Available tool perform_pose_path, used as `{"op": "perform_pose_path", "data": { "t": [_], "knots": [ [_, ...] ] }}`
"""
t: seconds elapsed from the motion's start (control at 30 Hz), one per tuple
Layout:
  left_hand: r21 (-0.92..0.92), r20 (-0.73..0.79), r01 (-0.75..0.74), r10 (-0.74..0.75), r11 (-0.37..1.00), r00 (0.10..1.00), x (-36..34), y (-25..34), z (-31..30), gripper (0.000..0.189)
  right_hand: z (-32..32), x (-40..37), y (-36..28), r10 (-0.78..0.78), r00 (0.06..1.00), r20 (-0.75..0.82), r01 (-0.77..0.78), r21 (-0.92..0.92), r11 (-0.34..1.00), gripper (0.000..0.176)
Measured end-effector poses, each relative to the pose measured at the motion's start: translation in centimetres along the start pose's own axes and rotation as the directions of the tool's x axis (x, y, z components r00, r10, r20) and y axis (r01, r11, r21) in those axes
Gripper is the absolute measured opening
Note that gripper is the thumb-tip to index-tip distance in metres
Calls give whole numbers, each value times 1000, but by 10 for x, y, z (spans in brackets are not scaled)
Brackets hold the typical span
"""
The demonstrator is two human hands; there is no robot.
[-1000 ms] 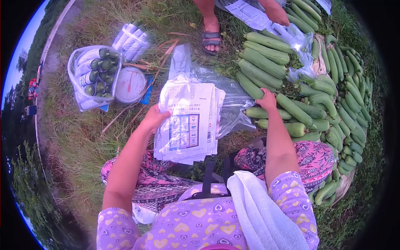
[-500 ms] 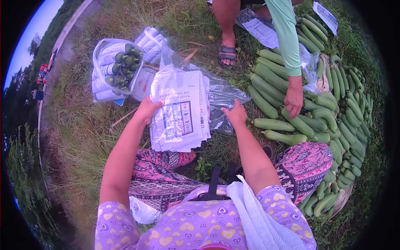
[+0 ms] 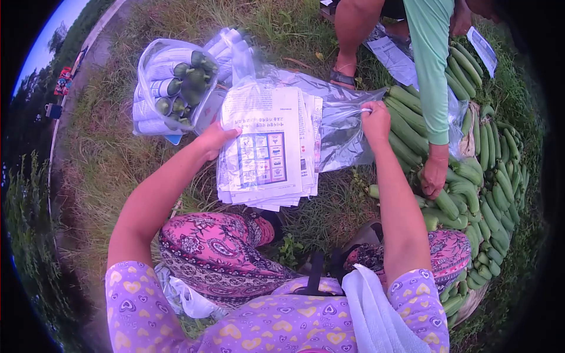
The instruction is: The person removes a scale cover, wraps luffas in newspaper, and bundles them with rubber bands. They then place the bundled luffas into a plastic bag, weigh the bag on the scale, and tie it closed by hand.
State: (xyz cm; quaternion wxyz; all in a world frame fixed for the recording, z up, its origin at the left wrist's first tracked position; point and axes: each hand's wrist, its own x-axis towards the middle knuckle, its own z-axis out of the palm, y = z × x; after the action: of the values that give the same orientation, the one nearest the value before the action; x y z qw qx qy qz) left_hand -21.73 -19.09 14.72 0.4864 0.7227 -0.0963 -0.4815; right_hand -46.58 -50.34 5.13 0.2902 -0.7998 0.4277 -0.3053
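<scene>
A stack of printed paper sheets (image 3: 265, 153) lies in front of me, its left part under clear plastic. My left hand (image 3: 216, 140) rests at the stack's left edge, thumb on top and its other fingers underneath, closed on it. To the right of the stack a clear plastic bag (image 3: 347, 126) is stretched out flat. My right hand (image 3: 375, 117) pinches the bag's right edge, close to the long green vegetables (image 3: 406, 126).
At the upper left, a plastic bag (image 3: 141, 91) holds paper-wrapped green vegetables. A co-worker's hand (image 3: 434, 176) touches the large pile of vegetables (image 3: 494, 194) on the right. More paper (image 3: 393, 60) lies near the co-worker's sandalled foot (image 3: 344, 73).
My right hand has closed on the plastic bag's edge and moved right and up, stretching the bag out. The co-worker's foot and arm appear farther right.
</scene>
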Motion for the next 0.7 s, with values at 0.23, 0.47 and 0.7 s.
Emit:
{"op": "perform_pose_path", "data": {
  "t": [0.23, 0.47, 0.7],
  "knots": [
    [-275, 43, -27, 40, 961, 998, 78, -88, -26, 43, 47, 41, 7, -95, 995, -13, 87, -313, 946, 16],
    [-347, 60, 59, -41, 936, 997, 137, -117, -35, 41, 76, 49, 8, -142, 986, -84, 98, -393, 914, 22],
    [-360, -127, 80, -134, 930, 983, 166, -173, -23, 35, 108, -26, -49, -233, 915, 330, 196, 139, 971, 42]
  ]
}}
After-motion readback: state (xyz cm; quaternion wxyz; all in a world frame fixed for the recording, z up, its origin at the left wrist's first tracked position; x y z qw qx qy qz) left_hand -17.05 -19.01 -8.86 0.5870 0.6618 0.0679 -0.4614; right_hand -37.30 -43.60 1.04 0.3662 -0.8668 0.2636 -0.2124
